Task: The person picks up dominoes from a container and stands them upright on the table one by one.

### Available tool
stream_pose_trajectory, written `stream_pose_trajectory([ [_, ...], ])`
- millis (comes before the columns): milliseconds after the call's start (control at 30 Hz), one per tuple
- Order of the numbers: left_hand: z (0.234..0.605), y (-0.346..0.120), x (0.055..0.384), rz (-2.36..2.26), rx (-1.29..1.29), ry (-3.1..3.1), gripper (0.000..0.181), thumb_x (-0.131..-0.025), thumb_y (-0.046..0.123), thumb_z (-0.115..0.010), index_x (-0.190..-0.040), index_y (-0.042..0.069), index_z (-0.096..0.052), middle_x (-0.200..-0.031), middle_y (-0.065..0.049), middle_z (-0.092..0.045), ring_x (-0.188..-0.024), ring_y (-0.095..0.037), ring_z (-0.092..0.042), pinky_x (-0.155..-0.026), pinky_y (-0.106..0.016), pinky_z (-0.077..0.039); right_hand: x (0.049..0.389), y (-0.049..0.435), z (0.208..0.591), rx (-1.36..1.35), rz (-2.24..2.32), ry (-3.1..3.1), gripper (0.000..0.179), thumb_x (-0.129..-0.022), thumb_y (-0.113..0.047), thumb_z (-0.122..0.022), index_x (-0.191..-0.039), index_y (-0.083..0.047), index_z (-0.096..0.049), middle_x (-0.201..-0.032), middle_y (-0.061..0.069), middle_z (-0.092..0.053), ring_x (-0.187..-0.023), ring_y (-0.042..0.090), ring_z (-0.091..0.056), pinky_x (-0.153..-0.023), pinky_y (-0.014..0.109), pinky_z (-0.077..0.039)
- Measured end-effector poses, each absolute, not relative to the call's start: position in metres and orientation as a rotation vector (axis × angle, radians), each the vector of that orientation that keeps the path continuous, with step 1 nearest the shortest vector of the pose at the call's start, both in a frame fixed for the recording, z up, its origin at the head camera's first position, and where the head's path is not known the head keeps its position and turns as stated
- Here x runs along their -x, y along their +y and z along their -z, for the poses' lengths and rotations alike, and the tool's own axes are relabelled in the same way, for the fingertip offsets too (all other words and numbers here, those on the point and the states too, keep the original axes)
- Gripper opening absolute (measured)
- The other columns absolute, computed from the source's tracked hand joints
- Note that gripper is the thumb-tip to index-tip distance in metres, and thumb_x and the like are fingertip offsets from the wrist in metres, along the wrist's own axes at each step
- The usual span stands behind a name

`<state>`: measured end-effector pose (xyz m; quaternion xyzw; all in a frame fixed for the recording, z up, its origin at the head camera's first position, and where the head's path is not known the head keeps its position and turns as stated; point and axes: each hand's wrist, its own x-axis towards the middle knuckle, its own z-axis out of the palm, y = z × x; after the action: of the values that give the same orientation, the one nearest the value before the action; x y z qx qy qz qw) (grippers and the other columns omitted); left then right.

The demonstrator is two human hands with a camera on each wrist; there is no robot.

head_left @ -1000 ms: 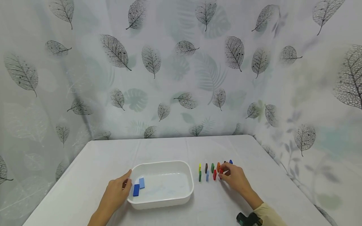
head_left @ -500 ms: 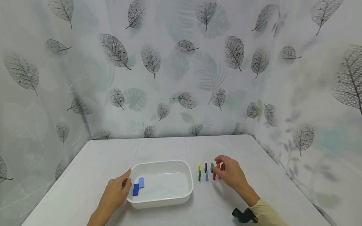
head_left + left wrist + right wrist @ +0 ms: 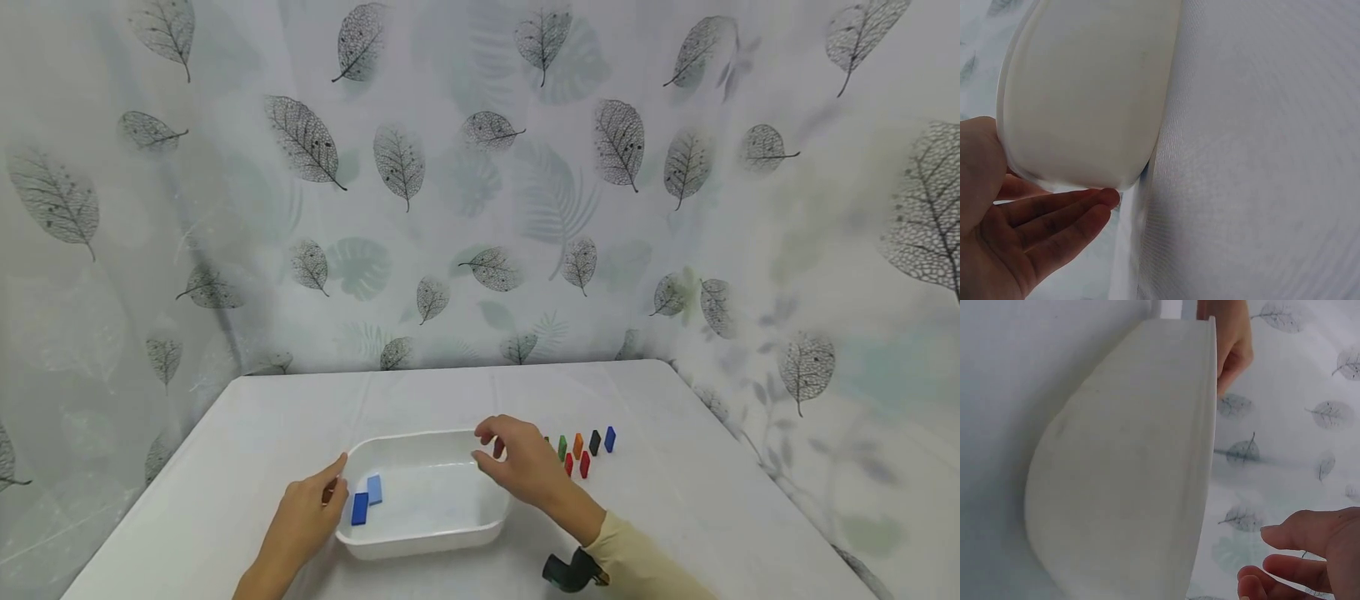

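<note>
In the head view a white plastic basin stands on the table, with a light blue block and a dark blue block lying at its left end. My left hand rests against that end, its fairly straight fingers touching the outer wall in the left wrist view. Over the basin's right rim hovers my right hand, thumb and fingers apart, nothing seen between them. Right of it stand two red blocks, with green, orange, black and blue blocks behind.
My right forearm hides part of the table and some of the upright blocks. A white cloth covers the table. Leaf-printed curtains enclose it at the back and sides. A dark device is strapped by the right sleeve.
My right hand has left the red block, which stays standing among the others, and moved left to the basin's right rim. The left hand keeps its place at the basin.
</note>
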<state>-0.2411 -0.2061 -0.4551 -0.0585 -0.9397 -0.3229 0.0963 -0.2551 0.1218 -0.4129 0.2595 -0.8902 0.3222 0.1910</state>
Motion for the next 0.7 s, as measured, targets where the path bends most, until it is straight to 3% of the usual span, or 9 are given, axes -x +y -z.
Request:
stream_pose_trajectory([
  [400,0.454,-0.207,0.240,0.937,0.181,-2.791,0.046,-0.101,0.011,-0.060,-0.142,-0.008,-0.057,-0.109,-0.022,-0.073,-0.091,-0.027,-0.071,-0.080,-0.045,-0.062,0.257,0.057,0.416,-0.926,-0.843,-2.599,0.023,-0.091,-0.017,-0.081,-0.112,-0.012,-0.073,-0.094,-0.007,-0.067,-0.078,0.004,-0.062,-0.064,0.014,-0.048],
  [700,0.453,-0.209,0.240,0.925,0.191,-2.802,0.047,-0.100,0.012,-0.061,-0.142,-0.008,-0.057,-0.105,-0.018,-0.073,-0.087,-0.024,-0.069,-0.082,-0.047,-0.061,0.263,0.019,0.422,-0.995,-0.753,-2.813,0.034,-0.092,-0.021,-0.081,-0.123,-0.011,-0.072,-0.108,0.001,-0.072,-0.081,0.002,-0.064,-0.065,0.015,-0.050],
])
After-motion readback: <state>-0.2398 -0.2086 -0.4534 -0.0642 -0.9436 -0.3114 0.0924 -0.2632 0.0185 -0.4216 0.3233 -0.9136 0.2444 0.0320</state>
